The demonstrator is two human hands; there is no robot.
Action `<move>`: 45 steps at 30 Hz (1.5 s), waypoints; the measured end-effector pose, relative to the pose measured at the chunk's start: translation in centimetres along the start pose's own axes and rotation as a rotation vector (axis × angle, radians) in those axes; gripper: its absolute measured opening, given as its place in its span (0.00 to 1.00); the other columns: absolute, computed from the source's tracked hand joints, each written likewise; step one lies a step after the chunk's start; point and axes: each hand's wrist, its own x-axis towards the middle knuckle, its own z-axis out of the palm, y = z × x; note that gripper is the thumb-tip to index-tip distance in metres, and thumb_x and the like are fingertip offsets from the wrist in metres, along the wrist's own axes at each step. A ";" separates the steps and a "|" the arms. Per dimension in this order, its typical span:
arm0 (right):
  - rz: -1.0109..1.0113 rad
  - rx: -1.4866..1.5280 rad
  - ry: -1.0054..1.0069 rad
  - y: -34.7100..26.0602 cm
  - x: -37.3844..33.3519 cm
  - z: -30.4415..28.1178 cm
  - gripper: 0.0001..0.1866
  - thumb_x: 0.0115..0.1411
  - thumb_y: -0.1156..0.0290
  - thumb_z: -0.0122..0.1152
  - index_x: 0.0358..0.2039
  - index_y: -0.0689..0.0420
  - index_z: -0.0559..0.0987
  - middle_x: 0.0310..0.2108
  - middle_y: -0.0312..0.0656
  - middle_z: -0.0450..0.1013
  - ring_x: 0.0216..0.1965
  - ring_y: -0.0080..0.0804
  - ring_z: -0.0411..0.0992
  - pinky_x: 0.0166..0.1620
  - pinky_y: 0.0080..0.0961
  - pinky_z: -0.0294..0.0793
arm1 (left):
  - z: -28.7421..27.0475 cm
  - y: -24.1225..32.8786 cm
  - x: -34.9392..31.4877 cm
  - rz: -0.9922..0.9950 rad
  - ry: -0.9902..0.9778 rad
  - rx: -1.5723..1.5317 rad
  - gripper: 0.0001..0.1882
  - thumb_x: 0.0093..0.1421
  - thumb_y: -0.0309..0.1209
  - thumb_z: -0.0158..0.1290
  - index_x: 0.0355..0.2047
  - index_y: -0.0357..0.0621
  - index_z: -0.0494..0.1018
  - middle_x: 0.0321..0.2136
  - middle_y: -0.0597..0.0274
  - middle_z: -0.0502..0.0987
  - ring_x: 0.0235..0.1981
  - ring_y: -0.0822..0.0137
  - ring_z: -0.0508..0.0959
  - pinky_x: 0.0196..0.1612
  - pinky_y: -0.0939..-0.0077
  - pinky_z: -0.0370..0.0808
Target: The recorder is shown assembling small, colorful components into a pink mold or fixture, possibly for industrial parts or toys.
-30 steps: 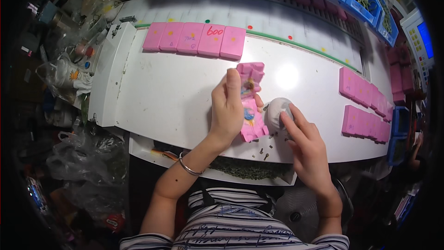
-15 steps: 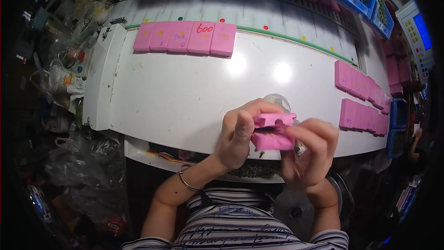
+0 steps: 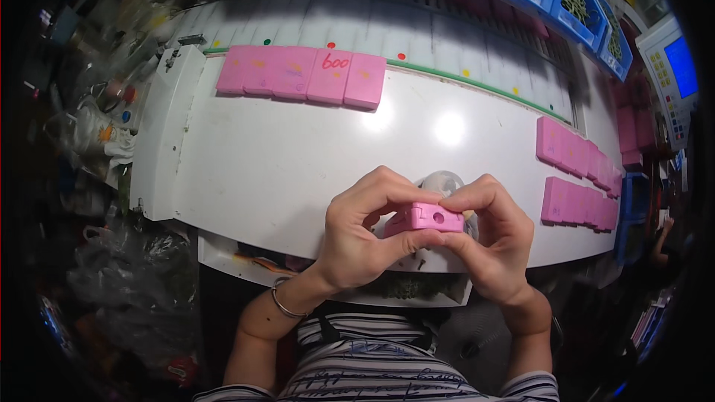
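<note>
A pink rubber mould (image 3: 436, 217) is held between both hands above the near edge of the white worktop. Its two halves are pressed together, and a round hole shows in the side facing me. My left hand (image 3: 365, 231) grips the left end, thumb below and fingers above. At the other end, my right hand (image 3: 495, 242) pinches the mould the same way, its fingertips close to the left ones. Just behind the mould stands a clear rounded object (image 3: 442, 181), partly hidden by my hands.
A row of pink moulds (image 3: 328, 77) lies at the far left of the white worktop (image 3: 275, 156). Two more rows of moulds (image 3: 560, 143) line the right side. Blue bins (image 3: 577, 0) hold thin green pieces at the back right, near a control panel (image 3: 674, 59) with a blue screen.
The mould's halves were parted and are now closed together. My right hand has come up against it and now grips its right end. The mould is turned flatter.
</note>
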 end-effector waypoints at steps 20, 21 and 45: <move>-0.241 0.021 -0.364 -0.4 9.7 4.5 0.13 0.50 0.74 0.65 0.36 0.64 0.75 0.28 0.40 0.69 0.29 0.27 0.67 0.35 0.22 0.67 | -6.8 5.8 2.1 -0.400 0.036 0.257 0.30 0.69 0.47 0.28 0.29 0.34 0.70 0.18 0.66 0.68 0.22 0.76 0.64 0.28 0.75 0.65; -0.221 0.034 -0.371 -0.3 9.8 4.5 0.13 0.50 0.75 0.65 0.35 0.64 0.75 0.29 0.40 0.69 0.29 0.27 0.67 0.35 0.22 0.68 | -7.0 6.0 2.3 -0.454 0.004 0.272 0.29 0.69 0.46 0.27 0.29 0.35 0.71 0.20 0.66 0.69 0.23 0.77 0.65 0.29 0.78 0.65; 0.182 0.337 -0.283 1.2 16.1 6.2 0.13 0.58 0.71 0.57 0.41 0.66 0.73 0.37 0.42 0.72 0.35 0.26 0.71 0.42 0.21 0.70 | -13.5 6.3 9.4 -0.674 -0.026 0.136 0.24 0.67 0.47 0.36 0.33 0.39 0.73 0.21 0.67 0.73 0.20 0.80 0.71 0.23 0.81 0.70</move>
